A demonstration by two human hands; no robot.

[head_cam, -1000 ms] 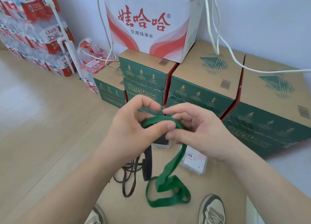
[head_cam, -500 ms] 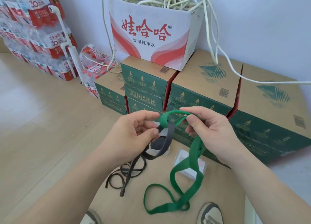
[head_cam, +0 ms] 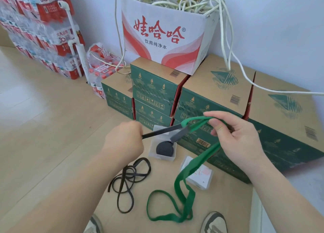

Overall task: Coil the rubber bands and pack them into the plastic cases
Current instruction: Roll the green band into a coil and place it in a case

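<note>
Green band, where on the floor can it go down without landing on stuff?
Bare wood floor left of the loose black bands; bare cardboard between the white case and the right shoe. Crowded in the middle around the open case.

Rubber, plastic, cardboard
My green band looks matt and smooth, the black band matt too; the case is clear glossy plastic, the cartons matt cardboard
</note>
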